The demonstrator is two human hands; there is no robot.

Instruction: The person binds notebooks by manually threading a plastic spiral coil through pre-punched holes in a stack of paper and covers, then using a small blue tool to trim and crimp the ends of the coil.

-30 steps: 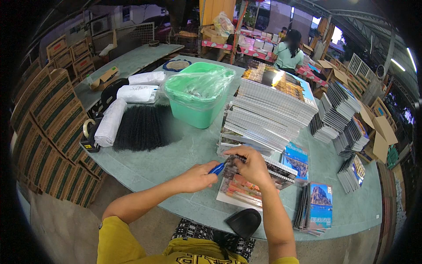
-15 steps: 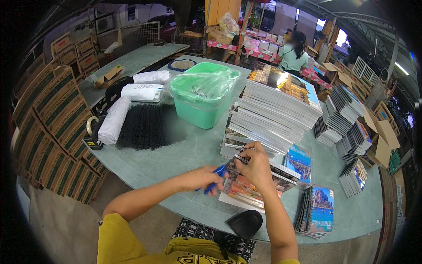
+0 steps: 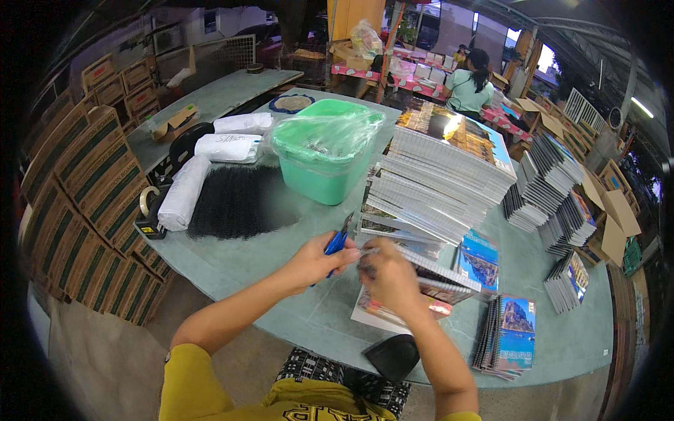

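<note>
Pinching blue-handled pliers in left hand grip; right hand grip clasping spiral notebook alongside.

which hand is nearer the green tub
Left. The left hand, holding blue pliers, sits just below the green tub; the right hand is lower and further right, on a notebook.

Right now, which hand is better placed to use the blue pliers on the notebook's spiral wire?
Left. The left hand already grips the blue pliers, while the right hand steadies the spiral notebook.
</note>
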